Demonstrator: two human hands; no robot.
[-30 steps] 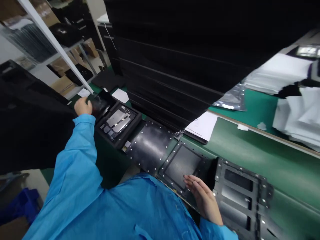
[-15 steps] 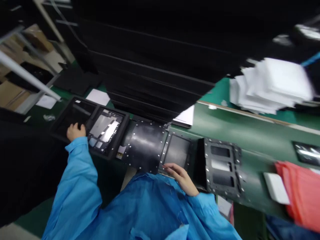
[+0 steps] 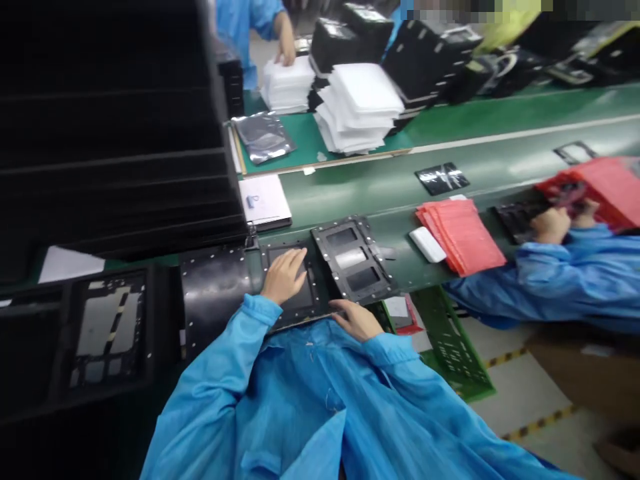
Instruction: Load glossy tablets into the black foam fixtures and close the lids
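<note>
My left hand (image 3: 285, 275) lies with fingers stretched out over a black rectangular fixture (image 3: 309, 287) in front of me, holding nothing that I can see. My right hand (image 3: 357, 321) is at the front edge, below a black studded frame with three windows (image 3: 345, 259); its fingers are loosely bent and apart, with no object visible in them. Left of the fixture is a dark smooth plate (image 3: 215, 287) with pale studs along its edges. A flat device part with silvery panels (image 3: 107, 313) sits in a black tray (image 3: 153, 327) farther left.
A big black cover (image 3: 110, 120) fills the upper left. A white box (image 3: 427, 245) and red sleeves (image 3: 463, 237) lie to the right, where a co-worker's hands (image 3: 553, 223) handle something. Across the bench are stacked white sheets (image 3: 363, 100) and another person's hand (image 3: 286, 41).
My view has swung right. My left hand has left the tray and come over to the fixture. My right hand remains near the front edge, now by the windowed frame.
</note>
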